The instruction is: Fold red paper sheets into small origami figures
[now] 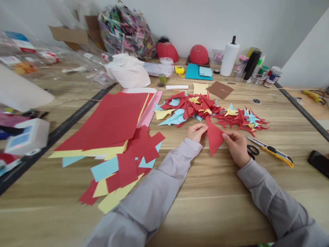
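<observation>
A red sheet of paper [215, 139], partly folded and pointed at the bottom, is held up between my two hands. My left hand [196, 132] pinches its left edge, while my right hand [235, 146] grips the right corner between thumb and fingers. Just beyond lies a heap of folded paper pieces [189, 106], mostly red with some blue and yellow. Folded paper stars [248, 118] are piled to its right. Black-handled scissors [253, 150] and a yellow utility knife [276, 155] rest beside my right hand.
Large red sheets [108, 120] are stacked at left, with cut paper strips [125, 168] scattered in front. A brown square [220, 90], yellow tape measure [179, 70], white roll [230, 59] and several bottles [272, 78] stand or lie farther back. A black object [318, 163] sits at right.
</observation>
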Tool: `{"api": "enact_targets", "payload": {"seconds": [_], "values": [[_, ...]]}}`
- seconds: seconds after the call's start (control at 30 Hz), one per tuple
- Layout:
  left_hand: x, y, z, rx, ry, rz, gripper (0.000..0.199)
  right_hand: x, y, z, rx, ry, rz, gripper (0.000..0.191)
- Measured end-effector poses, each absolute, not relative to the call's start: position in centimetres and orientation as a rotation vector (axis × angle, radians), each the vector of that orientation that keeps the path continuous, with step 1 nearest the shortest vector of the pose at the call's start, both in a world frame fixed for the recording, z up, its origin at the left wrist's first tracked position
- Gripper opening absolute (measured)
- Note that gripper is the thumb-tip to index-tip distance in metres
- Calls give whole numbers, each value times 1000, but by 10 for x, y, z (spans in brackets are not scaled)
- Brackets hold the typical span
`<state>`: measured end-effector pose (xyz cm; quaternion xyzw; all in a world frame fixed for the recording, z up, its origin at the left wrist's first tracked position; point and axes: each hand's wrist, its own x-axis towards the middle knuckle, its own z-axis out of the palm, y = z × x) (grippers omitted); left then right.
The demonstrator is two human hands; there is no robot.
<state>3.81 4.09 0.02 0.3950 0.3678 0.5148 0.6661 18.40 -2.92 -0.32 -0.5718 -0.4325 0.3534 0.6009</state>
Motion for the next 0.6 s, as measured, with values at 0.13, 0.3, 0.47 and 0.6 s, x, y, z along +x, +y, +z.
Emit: {"api": "enact_targets", "payload": {"seconds": [0.13, 0.3, 0.47, 0.6], "values": [[38, 41, 0, 912, 823, 1177, 7, 184, -29, -3, -1331, -999, 819, 24], [38, 42, -1, 884, 835, 1160, 7, 184, -29, -4, -1326, -1001, 809, 25], [37, 38, 5, 974, 843, 1137, 13, 184, -28, -4, -1301, -968, 833, 25], [38, 37, 5, 992, 853, 1139, 10, 184, -28, -5, -1298, -970, 828, 24]]}}
